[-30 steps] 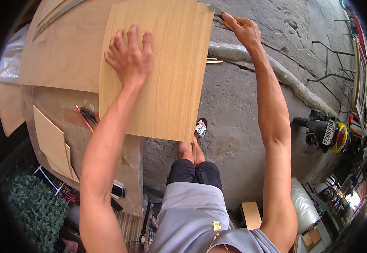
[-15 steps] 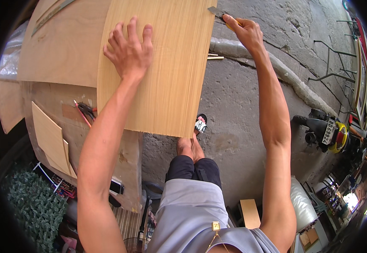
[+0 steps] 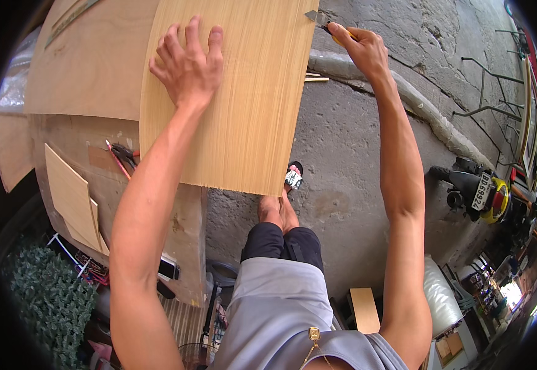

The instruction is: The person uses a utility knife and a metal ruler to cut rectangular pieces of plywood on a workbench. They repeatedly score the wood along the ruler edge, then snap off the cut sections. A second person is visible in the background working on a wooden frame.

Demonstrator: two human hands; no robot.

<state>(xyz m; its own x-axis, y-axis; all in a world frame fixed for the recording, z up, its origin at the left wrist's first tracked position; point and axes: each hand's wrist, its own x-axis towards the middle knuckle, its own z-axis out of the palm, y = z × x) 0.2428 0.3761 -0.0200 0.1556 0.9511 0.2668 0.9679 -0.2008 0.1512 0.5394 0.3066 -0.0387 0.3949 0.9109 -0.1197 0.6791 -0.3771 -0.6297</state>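
A light wood-grain panel (image 3: 250, 105) lies in front of me, its right side sticking out past the workbench over the floor. My left hand (image 3: 189, 65) rests on the panel's upper left part, fingers spread and palm down. In my right hand (image 3: 362, 50), just beyond the panel's right edge, is a utility knife (image 3: 341, 36) with a yellow and black handle. Its blade reaches left to the panel's edge near the top. Whether the blade cuts into the wood I cannot tell.
Left of the panel lies a larger plywood sheet (image 3: 89, 68). Pliers (image 3: 122, 154), a red pencil (image 3: 118, 159), small wood boards (image 3: 68, 191) and a phone (image 3: 168, 269) lie on the workbench (image 3: 188, 246). A yellow-tailed motorcycle (image 3: 481, 191) and metal racks (image 3: 491, 89) stand at the right.
Both hands keep nearly the same places on the panel and the knife. The view has shifted slightly, and the knife's blade sits at a slightly different angle by the edge.
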